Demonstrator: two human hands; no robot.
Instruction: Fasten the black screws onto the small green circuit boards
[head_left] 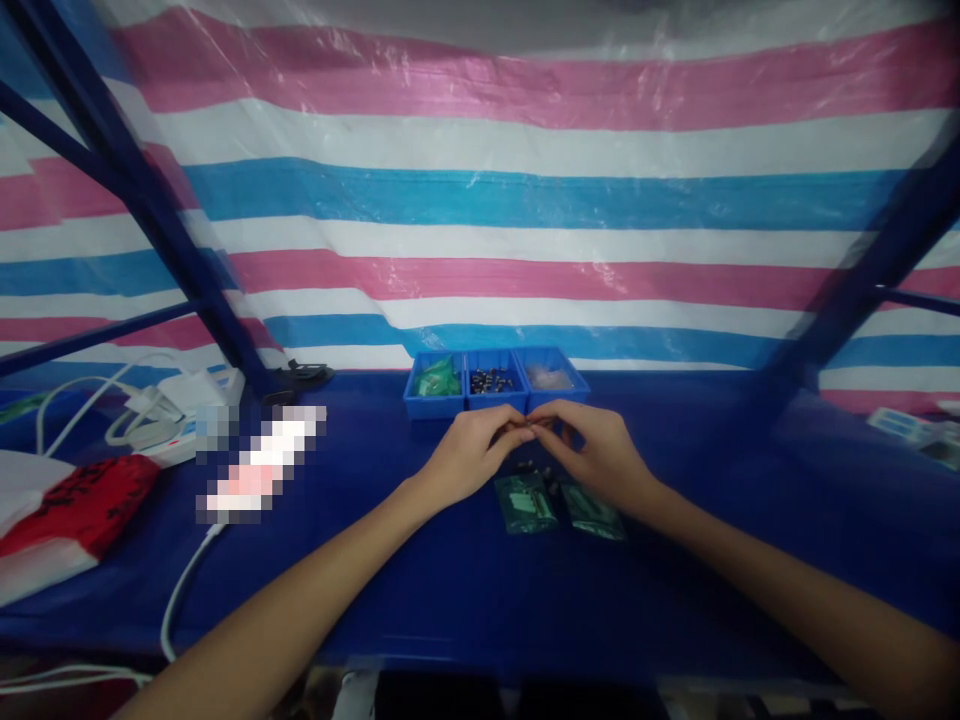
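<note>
My left hand (pixel 474 448) and my right hand (pixel 592 448) meet fingertip to fingertip above the blue table, just in front of the bins. Both are closed in a pinch; whatever sits between the fingers is too small to make out. Below them lie two green packets, the left packet (pixel 526 503) and the right packet (pixel 592 512), the latter partly under my right hand. A few small dark pieces (pixel 551 480) are scattered beside the packets. Behind my hands, a blue bin (pixel 491 400) holds many small dark and metallic parts.
Another blue bin (pixel 435 408) holds green packets, and a third bin (pixel 571 392) has clear plastic. At left are a power strip (pixel 176 440) with white cables, a blurred-out device with a cord, and a red and white bag (pixel 97 510). Blue frame posts (pixel 142 200) flank the table.
</note>
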